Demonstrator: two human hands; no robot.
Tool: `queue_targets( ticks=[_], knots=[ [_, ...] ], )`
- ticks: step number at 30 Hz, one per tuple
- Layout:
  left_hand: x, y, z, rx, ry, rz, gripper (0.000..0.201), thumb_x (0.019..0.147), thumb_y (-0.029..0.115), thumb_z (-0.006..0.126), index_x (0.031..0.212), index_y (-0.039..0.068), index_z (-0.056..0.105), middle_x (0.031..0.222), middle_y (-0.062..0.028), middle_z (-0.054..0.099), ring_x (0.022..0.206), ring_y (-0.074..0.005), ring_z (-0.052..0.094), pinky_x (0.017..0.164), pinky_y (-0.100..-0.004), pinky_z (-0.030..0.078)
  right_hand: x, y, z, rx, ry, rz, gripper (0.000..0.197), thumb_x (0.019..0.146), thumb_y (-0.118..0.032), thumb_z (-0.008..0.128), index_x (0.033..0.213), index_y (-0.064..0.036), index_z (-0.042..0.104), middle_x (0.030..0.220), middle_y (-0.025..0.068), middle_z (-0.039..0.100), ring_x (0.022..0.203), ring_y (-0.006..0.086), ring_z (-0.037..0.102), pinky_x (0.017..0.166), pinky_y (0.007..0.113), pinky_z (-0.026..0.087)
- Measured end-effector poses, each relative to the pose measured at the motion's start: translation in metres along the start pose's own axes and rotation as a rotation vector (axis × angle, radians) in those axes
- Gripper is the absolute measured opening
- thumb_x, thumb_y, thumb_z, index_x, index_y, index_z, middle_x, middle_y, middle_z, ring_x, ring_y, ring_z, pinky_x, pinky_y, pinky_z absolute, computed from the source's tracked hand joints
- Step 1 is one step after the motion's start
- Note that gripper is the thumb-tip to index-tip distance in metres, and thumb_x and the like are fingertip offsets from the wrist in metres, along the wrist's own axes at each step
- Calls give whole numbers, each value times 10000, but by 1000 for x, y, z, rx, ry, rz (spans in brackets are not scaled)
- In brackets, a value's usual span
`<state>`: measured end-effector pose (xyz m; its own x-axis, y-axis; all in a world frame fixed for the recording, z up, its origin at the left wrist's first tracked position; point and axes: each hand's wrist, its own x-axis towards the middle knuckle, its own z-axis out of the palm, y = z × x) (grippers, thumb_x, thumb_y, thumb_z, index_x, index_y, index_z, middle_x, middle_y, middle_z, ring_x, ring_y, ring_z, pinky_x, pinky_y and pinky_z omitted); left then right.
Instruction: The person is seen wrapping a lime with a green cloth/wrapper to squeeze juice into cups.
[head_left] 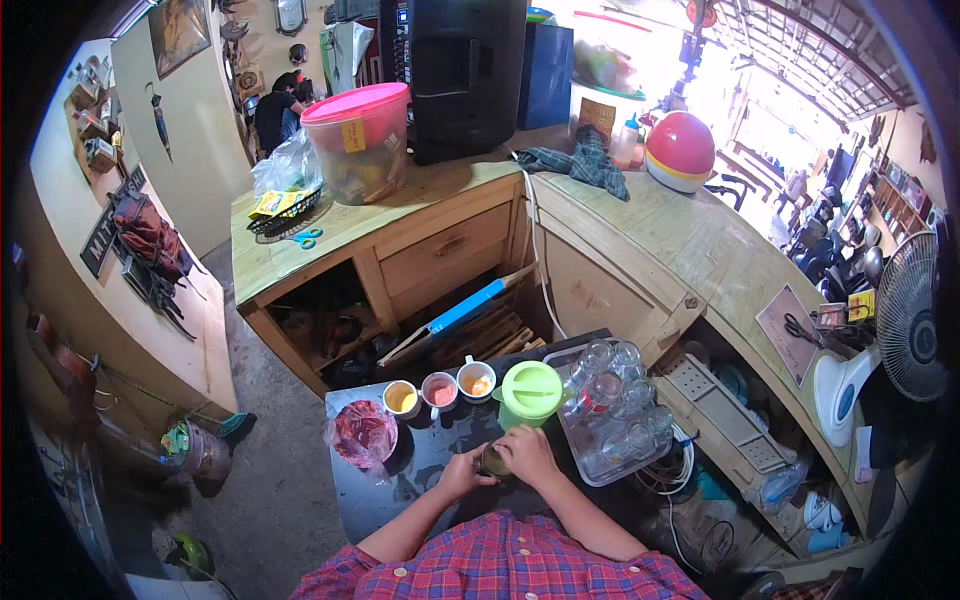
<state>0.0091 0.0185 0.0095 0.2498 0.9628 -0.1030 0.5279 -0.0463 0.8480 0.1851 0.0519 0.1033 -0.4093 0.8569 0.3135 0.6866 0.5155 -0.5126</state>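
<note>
Close in front of my body, my left hand (463, 475) is wrapped round the side of a small dark round container (493, 462), perhaps a jar. My right hand (528, 454) grips its top edge from the other side; the fingers partly hide it, and its contents cannot be made out. Just beyond stands a light green lidded pitcher (531, 392). To its left are three white cups in a row: one with yellow contents (401, 399), one with pink (439, 391), one with orange (476, 380). A red bowl (364, 434) with clear plastic sits at the far left.
Right of the pitcher, a clear plastic tray (612, 472) holds several upturned glasses (632, 440). All these stand on a dark table (365, 500). Behind is a wooden counter (640, 235) with a pink-lidded tub (357, 140), a black speaker (462, 80) and a fan (905, 320). Another person (277, 112) is far back left.
</note>
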Motion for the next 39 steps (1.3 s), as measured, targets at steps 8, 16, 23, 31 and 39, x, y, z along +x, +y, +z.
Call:
queue_targets(
  ticks=[8, 16, 23, 31, 39],
  knots=[
    [1, 1, -1, -17, -29, -23, 866, 580, 262, 869, 1337, 64, 498, 927, -229, 662, 854, -337, 676, 741, -387, 525, 0, 2, -1, -45, -106, 73, 161, 761, -215, 668, 723, -66, 714, 762, 120, 664, 792, 298, 629, 715, 418, 483],
    [0, 5, -3, -25, -34, -35, 847, 588, 257, 868, 1329, 65, 506, 977, -234, 655, 914, -337, 666, 776, -388, 524, 0, 5, 1, 45, -8, 128, 179, 766, -220, 668, 747, -48, 715, 748, 143, 648, 797, 329, 630, 748, 419, 503],
    [0, 1, -2, -15, -30, -45, 859, 586, 266, 869, 1337, 71, 498, 966, -231, 659, 906, -338, 669, 778, -392, 524, 1, -1, -5, -12, -143, 156, 169, 770, -208, 667, 781, -47, 718, 760, 165, 644, 786, 337, 630, 739, 418, 506],
    [-1, 22, -11, 21, -97, -134, 851, 596, 266, 864, 1340, 81, 496, 923, -232, 662, 863, -342, 672, 747, -392, 526, -1, 0, -5, -87, -71, 125, 164, 763, -213, 682, 762, -53, 718, 776, 143, 658, 772, 328, 638, 737, 422, 503],
    [-1, 1, -1, -7, 3, 9, 821, 604, 254, 861, 1328, 89, 509, 938, -229, 659, 886, -338, 670, 750, -384, 527, -1, -2, -4, -160, -193, 199, 143, 745, -213, 695, 744, -72, 720, 756, 128, 663, 779, 314, 635, 732, 422, 499]
  ],
)
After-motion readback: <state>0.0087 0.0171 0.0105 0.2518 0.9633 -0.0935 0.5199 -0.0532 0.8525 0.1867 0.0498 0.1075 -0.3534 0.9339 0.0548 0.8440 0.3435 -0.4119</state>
